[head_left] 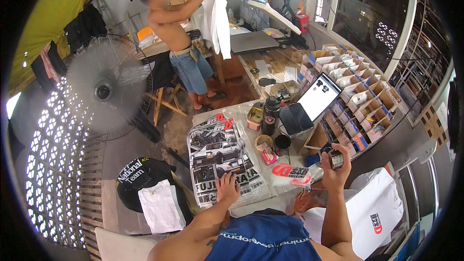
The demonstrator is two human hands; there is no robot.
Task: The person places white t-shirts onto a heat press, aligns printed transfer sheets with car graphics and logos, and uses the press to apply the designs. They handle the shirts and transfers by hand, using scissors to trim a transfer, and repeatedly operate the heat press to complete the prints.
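- The left hand lies palm down, fingers somewhat spread, on the lower edge of a printed film sheet with car pictures, pressing rather than gripping it.
- The right hand, raised and curled, has a small dark object held in its fingers; its kind is unclear.
- Between the hands lies a smaller clear film with red print.
- Left of the left hand, a folded white shirt rests on black cloth; right of the right hand, a printed white shirt lies spread.
- Beyond both hands stand a dark cup, a black bottle and a lit tablet.
- Farthest, a co-worker holds up a white garment.
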